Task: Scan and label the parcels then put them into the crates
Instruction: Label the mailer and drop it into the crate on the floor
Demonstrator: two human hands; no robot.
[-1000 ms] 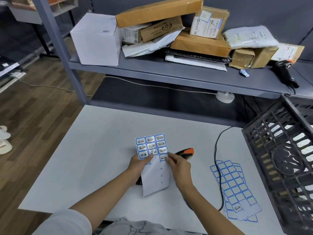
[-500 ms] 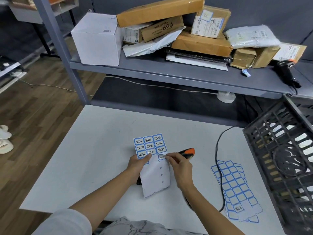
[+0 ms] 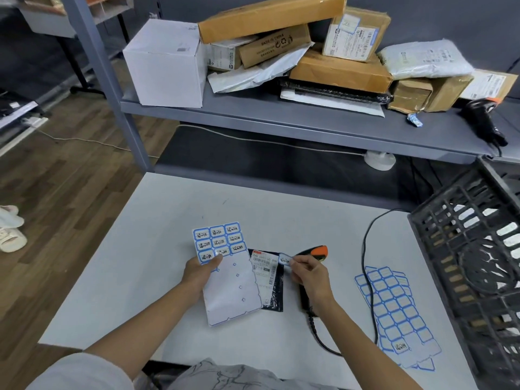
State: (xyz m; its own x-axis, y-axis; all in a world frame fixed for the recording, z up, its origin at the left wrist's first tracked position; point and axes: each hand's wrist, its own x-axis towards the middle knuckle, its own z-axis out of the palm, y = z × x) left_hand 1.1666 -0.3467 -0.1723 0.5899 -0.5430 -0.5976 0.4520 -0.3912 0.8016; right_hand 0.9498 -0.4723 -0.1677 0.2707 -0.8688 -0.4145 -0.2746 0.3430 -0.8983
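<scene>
My left hand [image 3: 200,273] grips a sheet of blue-bordered labels [image 3: 225,266] above the white table [image 3: 118,266]; its lower half is bare backing. My right hand [image 3: 306,273] pinches one peeled label [image 3: 284,260] just right of the sheet. Under both lies a small black parcel [image 3: 270,280] with a white shipping slip. A black and orange barcode scanner [image 3: 316,252] lies beyond my right hand, partly hidden by it. A black plastic crate [image 3: 475,266] stands at the table's right edge.
Used label sheets [image 3: 394,311] lie right of the scanner's black cable [image 3: 368,280]. The grey shelf [image 3: 281,119] behind carries a white box [image 3: 166,63], several brown cartons and mailers [image 3: 340,66], and a second scanner [image 3: 485,119]. Wooden floor lies left.
My right hand has peeled one label off the sheet and pulled it to the right. The left hand moved the sheet slightly left, uncovering the black parcel.
</scene>
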